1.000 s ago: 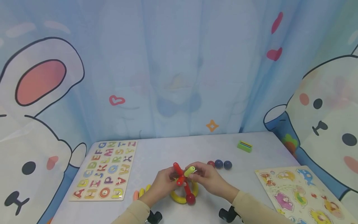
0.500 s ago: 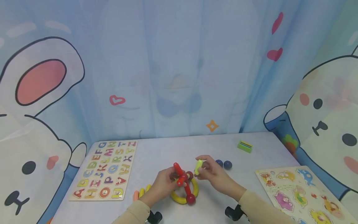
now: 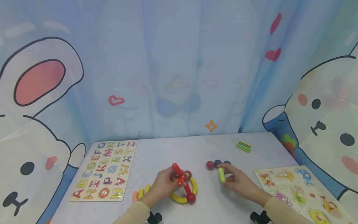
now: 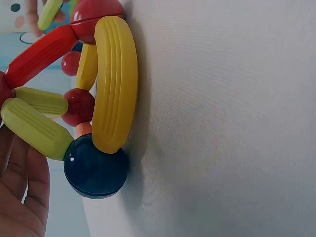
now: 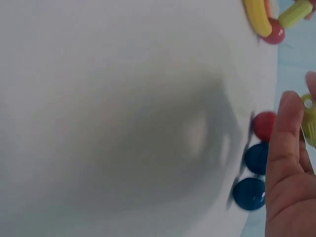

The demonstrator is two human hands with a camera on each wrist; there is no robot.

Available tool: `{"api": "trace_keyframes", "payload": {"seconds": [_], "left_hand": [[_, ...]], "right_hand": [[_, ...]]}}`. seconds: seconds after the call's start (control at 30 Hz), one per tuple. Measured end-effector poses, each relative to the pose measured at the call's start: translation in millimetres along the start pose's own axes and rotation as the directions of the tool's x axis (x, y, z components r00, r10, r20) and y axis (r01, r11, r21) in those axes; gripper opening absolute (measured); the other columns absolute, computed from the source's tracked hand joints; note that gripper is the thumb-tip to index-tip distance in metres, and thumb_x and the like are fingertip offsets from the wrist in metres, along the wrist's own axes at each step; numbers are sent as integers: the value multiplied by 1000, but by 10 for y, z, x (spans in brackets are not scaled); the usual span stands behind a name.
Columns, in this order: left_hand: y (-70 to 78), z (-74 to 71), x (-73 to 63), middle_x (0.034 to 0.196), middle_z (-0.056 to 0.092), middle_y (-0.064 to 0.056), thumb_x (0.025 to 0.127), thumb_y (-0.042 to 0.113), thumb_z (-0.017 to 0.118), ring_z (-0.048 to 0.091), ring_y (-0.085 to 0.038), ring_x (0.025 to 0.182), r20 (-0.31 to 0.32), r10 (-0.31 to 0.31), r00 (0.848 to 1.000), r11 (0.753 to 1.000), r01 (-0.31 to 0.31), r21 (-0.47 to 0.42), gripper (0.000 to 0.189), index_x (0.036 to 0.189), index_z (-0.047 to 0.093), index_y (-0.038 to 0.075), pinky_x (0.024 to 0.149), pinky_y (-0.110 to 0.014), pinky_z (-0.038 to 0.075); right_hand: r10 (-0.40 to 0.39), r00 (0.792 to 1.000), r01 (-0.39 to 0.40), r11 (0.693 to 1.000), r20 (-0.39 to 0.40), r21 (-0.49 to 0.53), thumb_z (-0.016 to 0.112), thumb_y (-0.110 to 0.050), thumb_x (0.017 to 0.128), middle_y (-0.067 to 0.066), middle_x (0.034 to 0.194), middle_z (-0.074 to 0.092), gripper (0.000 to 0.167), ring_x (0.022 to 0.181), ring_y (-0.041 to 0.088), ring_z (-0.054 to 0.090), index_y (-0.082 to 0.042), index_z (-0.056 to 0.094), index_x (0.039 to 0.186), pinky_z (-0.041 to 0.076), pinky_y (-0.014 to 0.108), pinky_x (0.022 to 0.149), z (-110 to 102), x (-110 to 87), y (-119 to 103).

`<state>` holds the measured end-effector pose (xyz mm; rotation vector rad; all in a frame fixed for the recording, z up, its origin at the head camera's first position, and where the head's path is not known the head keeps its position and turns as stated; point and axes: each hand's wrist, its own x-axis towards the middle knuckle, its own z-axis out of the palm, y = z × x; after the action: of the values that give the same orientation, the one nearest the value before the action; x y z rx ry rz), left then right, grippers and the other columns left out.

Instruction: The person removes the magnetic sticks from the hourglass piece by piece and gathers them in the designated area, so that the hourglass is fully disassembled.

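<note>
Two hands are at work, and I follow them from left to right on my screen. At the left of the head view a letter board [image 3: 97, 198] lies flat on the counter [image 3: 167, 147], probably put aside so the middle stays for handling. Next, a pink rod [image 3: 135, 196] and yellow rods [image 3: 140, 193] are partly covered by the left sleeve [image 3: 134, 213].

At lower centre, the left hand [image 3: 163, 185] holds the built frame [image 3: 187, 188], I think to steady it, because its yellow ring [image 3: 179, 199] seems to rest on the counter. These fingers are grasping near its upper red joint; which piece exactly they press, I cannot tell.

Right of centre, a red ball [image 3: 210, 165] and two blue balls [image 3: 218, 163] sit in a row, perhaps for easy reach. Just below them, the right hand [image 3: 239, 183] pinches a lime rod [image 3: 222, 175], a little tilted, with the forefinger at its upper end and the thumb at its lower end. Such a light hold, I judge, makes turning it easy.

Further right are a green block [image 3: 244, 146], higher up, and an animal board [image 3: 282, 186], lower.
</note>
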<state>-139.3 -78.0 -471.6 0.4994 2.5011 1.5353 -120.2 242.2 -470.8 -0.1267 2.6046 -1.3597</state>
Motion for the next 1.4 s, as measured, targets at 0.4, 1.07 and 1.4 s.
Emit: {"api": "trace_keyframes", "payload": {"seconds": [0.4, 1.07, 1.4], "left_hand": [[33, -2, -6, 106, 69, 7, 83, 27, 82, 66, -19, 99, -5, -24, 1000, 999, 24, 31, 36, 114, 65, 19, 82, -34, 58], [43, -1, -15, 95, 68, 4, 85, 18, 79, 63, -15, 83, 19, -39, 999, 999, 39, 20, 32, 114, 67, 14, 66, -28, 58], [14, -26, -20, 95, 69, 3, 86, 18, 78, 63, -15, 81, 45, -31, 998, 1000, 31, 1, 31, 115, 68, 12, 67, -28, 58]], "right_hand": [[67, 997, -55, 966, 36, -254, 85, -15, 79, -3, 97, 60, 65, 81, 15, 55, -25, 59, 137, 51, 31, 70, -36, 64, 218], [49, 993, -6, 932, 109, -363, 86, -18, 77, -6, 88, 53, 64, 78, 14, 50, -29, 61, 134, 45, 31, 64, 137, 220, 105], [16, 999, -3, 931, 32, -365, 90, -18, 72, -6, 98, 57, 76, 75, 13, 51, -24, 55, 139, 48, 28, 63, 95, 157, 96]]}}
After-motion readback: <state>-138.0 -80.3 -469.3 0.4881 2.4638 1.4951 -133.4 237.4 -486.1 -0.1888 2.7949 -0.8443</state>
